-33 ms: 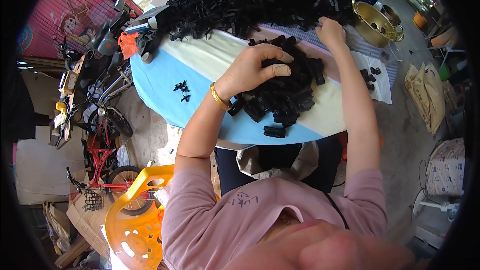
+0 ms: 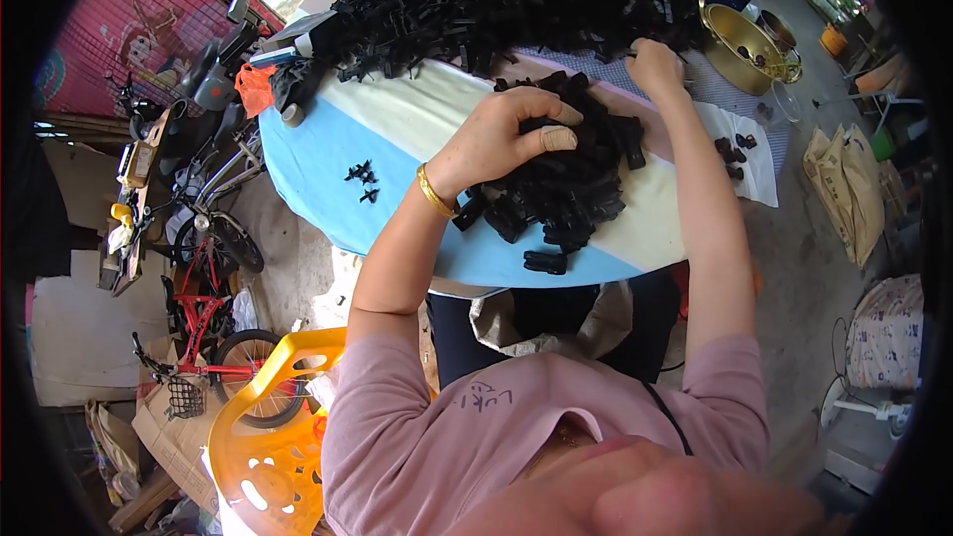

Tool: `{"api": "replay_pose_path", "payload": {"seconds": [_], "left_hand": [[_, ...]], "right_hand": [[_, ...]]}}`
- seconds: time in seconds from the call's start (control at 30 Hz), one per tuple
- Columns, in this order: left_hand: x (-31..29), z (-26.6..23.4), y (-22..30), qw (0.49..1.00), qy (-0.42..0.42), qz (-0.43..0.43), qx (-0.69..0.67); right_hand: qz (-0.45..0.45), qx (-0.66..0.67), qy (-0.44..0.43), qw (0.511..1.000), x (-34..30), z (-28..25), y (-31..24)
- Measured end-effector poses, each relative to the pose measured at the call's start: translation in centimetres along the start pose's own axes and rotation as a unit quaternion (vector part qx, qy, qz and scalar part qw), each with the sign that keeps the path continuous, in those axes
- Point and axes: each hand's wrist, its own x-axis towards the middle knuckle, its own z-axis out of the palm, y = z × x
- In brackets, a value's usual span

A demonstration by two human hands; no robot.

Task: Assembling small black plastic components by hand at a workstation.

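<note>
My left hand (image 2: 508,137) rests on a small pile of black plastic pieces (image 2: 571,189) on the striped cloth. Its tan-wrapped thumb and fingers curl round dark pieces that blend into the pile. Farther off to the right, my right hand (image 2: 655,67) is bent at the near edge of a much larger heap of thin black plastic parts (image 2: 506,5). Its fingers are drawn together, and whatever they pinch is hidden. One black piece (image 2: 545,262) lies apart near the table's front edge.
Several small black parts (image 2: 363,179) lie on the table's left side. A golden pot (image 2: 730,65) and a white sheet (image 2: 759,179) with dark bits sit at the right. An orange plastic chair (image 2: 263,447) and a red bicycle (image 2: 204,323) stand left. Tan sacks (image 2: 844,194) lie right.
My right hand has shifted slightly toward me at the edge of the large heap. The left hand stays in place on the small pile.
</note>
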Motion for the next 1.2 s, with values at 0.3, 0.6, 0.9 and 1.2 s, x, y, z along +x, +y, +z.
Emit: {"api": "replay_pose_path", "payload": {"seconds": [0.3,0.6,0.9,1.2], "left_hand": [[0.3,-0.3,-0.5,0.967,0.233,-0.008,0.102],[0.5,0.7,-0.8,0.962,0.259,0.023,0.087],[0.4,0.1,-1.2,0.970,0.238,0.047,0.011],[0.0,0.3,-1.6,0.940,0.232,0.011,-0.251]], "right_hand": [[0.000,0.384,-0.103,0.918,-2.0,-3.7,-2.0],[-0.101,0.582,-0.203,0.781,-8.3,-5.8,-8.2],[-0.219,0.589,-0.245,0.738,-8.7,-6.5,-7.5],[-0.252,0.577,-0.011,0.777,-10.0,-6.2,-8.8]]}}
